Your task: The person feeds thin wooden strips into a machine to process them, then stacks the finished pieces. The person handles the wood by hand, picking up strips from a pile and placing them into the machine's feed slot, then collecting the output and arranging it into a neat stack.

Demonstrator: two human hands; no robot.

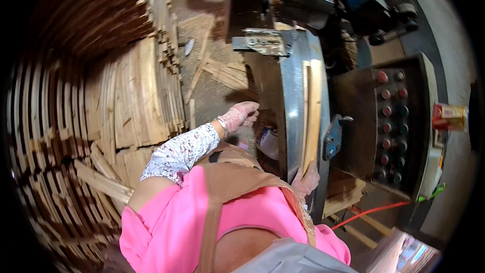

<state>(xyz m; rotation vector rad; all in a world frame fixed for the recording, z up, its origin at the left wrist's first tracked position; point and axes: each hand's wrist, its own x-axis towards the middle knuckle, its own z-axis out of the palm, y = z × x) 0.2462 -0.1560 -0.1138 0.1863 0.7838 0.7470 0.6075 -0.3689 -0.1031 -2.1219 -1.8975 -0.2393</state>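
Observation:
My left hand (241,115), in a pinkish knitted work glove, hangs left of the metal machine bed (294,96). It holds nothing that I can see; its fingers are loosely bent and a little apart. A long, pale wooden strip (314,103) lies lengthwise on the bed. Around its near end my gloved right hand (306,179) is closed, close to my apron. A thinner wooden edge (305,91) runs along the strip's left side; whether it is a separate piece I cannot tell.
Stacked boards (131,96) fill the left side. Loose wood offcuts (225,76) lie on the floor ahead. A metal bracket (262,43) juts over the bed's far end. On the right stand a blue fitting (332,139) and a control panel (391,126) with several buttons. A red cable (371,212) runs below.

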